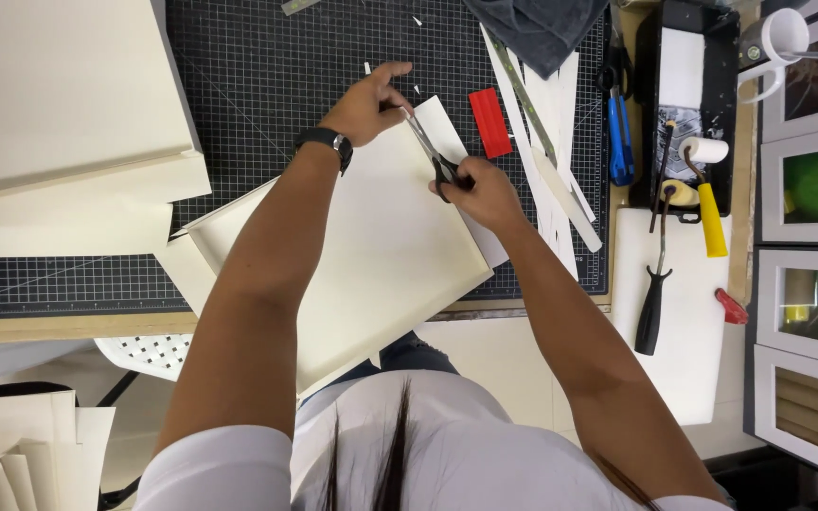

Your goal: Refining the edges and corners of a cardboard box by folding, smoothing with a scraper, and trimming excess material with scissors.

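Cream sheets (59, 114) are stacked at the left of the black gridded mat (267, 66). The left hand (366, 104), its grip pinching the far edge, steadies a large cream board (371, 255) lying tilted over the surface's near edge. The right hand (485, 189) is closed on black-handled scissors (433, 156), blades at the board's top corner; a red block (490, 123) lies just right.

board (371, 255) on cutting mat (267, 85), roller tray (650, 57) to its right.

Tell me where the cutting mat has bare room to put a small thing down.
The cutting mat is bare between the cream board stack and the left hand. Another free strip lies below that stack. Right of the scissors, paper strips, a red block and tools crowd it.
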